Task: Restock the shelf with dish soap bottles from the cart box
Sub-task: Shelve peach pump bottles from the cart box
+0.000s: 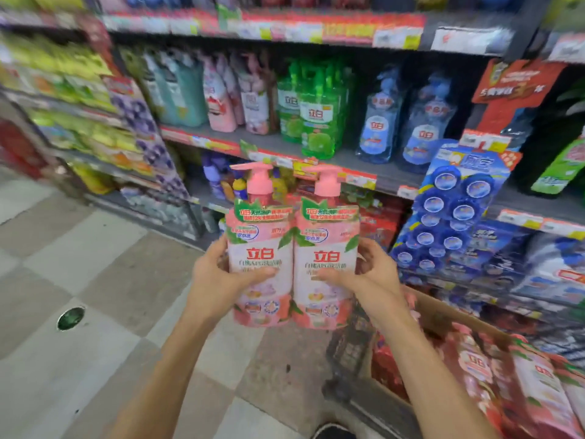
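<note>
At the centre of the head view, two pink dish soap bottles [292, 261] are held upright and side by side, touching, pump heads uppermost at 12 o'clock. The left bottle is gripped by the left hand [218, 274], fingers wrapped behind and thumb laid across its label; the right bottle is gripped likewise by the right hand [370, 274]. This symmetric hold is judged to keep the labels facing outward and the pair level for placing on the shelf [364, 166], whose front edge with price tags runs just behind the pump heads. On that shelf, green bottles [316, 112] stand at 12 o'clock, pink pouches [221, 99] at 11 o'clock and blue bottles [402, 122] at 1 o'clock; bare shelf surface is seen before them. The cart box [443, 315], with more pink stock lying in it, is found at 4 o'clock, close beside the right forearm. Open tiled floor [95, 280] extends toward 8 o'clock.
</note>
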`<state>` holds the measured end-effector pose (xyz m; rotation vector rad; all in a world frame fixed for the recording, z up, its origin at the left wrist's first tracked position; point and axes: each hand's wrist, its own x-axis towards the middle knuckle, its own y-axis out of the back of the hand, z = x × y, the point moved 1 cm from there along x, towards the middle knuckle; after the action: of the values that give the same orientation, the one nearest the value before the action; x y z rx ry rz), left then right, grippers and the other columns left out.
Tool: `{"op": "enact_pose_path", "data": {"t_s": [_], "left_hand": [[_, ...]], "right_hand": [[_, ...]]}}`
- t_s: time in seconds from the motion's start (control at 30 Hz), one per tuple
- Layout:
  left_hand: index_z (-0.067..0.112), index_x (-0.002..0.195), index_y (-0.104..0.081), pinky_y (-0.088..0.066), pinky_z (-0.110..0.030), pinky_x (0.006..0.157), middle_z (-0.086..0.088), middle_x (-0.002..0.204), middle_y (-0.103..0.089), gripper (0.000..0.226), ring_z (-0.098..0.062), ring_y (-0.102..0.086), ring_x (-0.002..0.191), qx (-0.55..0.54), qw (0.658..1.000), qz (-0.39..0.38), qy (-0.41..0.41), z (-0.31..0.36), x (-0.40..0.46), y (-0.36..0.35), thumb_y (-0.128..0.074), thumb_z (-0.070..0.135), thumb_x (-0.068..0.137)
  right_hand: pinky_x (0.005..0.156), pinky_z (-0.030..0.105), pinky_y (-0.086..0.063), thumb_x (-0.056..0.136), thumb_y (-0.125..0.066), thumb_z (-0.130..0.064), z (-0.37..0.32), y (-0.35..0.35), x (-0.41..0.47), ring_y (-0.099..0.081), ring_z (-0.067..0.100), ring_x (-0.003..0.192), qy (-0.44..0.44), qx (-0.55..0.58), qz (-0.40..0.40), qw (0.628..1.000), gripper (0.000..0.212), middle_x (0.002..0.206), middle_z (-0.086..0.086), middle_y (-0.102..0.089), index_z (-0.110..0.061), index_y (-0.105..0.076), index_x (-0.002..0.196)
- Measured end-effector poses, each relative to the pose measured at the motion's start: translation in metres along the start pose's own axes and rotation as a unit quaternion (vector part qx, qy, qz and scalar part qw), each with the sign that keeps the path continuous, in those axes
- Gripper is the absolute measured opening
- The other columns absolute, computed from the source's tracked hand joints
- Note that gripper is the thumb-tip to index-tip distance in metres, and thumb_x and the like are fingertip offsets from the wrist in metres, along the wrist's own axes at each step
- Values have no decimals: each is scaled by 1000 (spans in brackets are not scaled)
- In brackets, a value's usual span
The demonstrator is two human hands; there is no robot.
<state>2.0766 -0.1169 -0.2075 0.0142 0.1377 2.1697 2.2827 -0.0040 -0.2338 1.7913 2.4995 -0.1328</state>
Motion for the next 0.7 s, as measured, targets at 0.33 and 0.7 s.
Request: {"op": "enact_pose_path", "data": {"t_s": [0.33,0.7], "left_hand": [[15,107,-66,-59,-25,68,0,93,-78,56,-17,-75,86,-8,991,60,-118,72,67,119,-85,-1,57],[16,107,-67,-61,-33,71,1,91,-78,57,-18,-75,84,44,976,105,-184,131,226,217,-88,14,54]], "right_hand": [[74,24,-58,53,-93,0,-82,-139,67,-72,8,92,118,12,-73,990,70,101,-4,-76,-15,-63,114],[67,15,-55,57,-92,-1,-145,-279,203,-71,1,89,182,46,-104,977,67,97,-14,-76,-16,-63,116]]}}
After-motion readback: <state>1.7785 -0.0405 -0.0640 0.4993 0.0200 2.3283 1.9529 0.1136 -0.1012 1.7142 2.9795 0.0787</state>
